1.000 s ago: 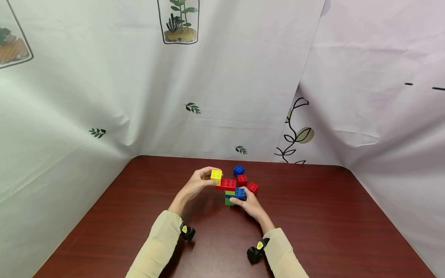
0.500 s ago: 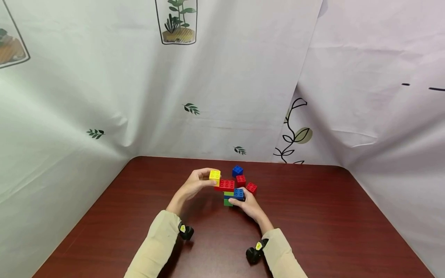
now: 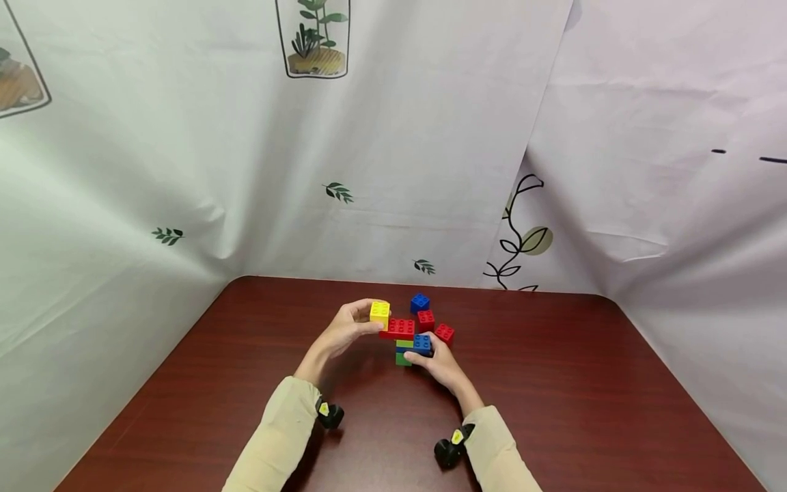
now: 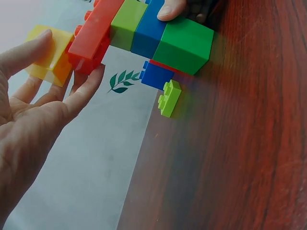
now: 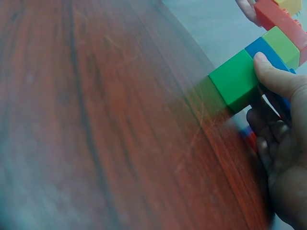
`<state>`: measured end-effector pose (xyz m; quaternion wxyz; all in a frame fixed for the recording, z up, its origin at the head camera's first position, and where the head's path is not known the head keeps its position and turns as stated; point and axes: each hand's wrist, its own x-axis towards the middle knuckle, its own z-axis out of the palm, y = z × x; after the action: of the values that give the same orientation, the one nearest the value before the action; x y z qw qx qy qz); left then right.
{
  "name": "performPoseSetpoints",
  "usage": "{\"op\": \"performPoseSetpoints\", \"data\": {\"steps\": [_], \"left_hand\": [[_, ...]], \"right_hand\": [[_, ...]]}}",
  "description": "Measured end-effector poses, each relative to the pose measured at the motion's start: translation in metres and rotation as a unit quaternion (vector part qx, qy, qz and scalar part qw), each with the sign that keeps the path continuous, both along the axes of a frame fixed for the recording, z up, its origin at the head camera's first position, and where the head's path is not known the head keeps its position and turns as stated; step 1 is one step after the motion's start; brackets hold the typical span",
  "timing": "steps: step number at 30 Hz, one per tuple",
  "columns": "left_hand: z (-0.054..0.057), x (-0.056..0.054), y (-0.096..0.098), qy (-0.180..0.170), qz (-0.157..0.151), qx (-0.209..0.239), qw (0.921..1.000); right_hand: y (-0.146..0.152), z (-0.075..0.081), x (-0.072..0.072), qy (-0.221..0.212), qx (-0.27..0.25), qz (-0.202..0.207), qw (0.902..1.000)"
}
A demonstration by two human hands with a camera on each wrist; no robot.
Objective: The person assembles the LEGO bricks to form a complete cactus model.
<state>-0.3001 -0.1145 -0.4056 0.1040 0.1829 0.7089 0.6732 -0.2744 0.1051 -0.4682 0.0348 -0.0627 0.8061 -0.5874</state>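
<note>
With left hand (image 3: 340, 333), pinching a yellow block (image 3: 379, 312) right at the left end of the long red block (image 3: 402, 329), plus seemingly touching the underside of that end with a fingertip, going by the left wrist view. With right hand (image 3: 444, 364), gripping the long blue block (image 3: 422, 344), below and to the right of the long red block. Sandwiched directly under the right end of the long red block: a lime block (image 3: 404, 342). Lowest of all, beneath the long blue block: a green block (image 3: 402, 359).

Looks like a press-the-studs-together job, at a guess. Can't tell from these angles whether fully seated or just perched. Would square up the yellow block first, then push straight down while bracing the overhanging end of the long red block from below. Don't skip the bracing: likely to pop the long red block off the lime block otherwise. Grip snug with the right hand, no twisting. Also watch out for loose stuff beyond and to the right of the long red block: a small blue block (image 3: 420, 303) and two red blocks (image 3: 425, 320). Probably easy to bump.
</note>
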Motion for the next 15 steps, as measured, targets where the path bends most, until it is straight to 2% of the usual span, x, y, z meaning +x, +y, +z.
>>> {"op": "performPoseSetpoints", "data": {"steps": [5, 9, 15], "left_hand": [[-0.0018, 0.0003, -0.0003, -0.002, -0.006, 0.013, 0.9999], [-0.0021, -0.0002, -0.0004, 0.015, -0.012, 0.008, 0.9998], [-0.003, -0.0009, 0.0001, 0.046, -0.021, -0.009, 0.9987]], "right_hand": [[0.0027, -0.0033, -0.0019, 0.0, -0.003, 0.008, 1.0], [0.0046, -0.0037, -0.0017, 0.001, -0.005, 0.021, 0.9998], [0.0047, -0.0043, -0.0027, -0.001, -0.006, 0.018, 0.9998]]}}
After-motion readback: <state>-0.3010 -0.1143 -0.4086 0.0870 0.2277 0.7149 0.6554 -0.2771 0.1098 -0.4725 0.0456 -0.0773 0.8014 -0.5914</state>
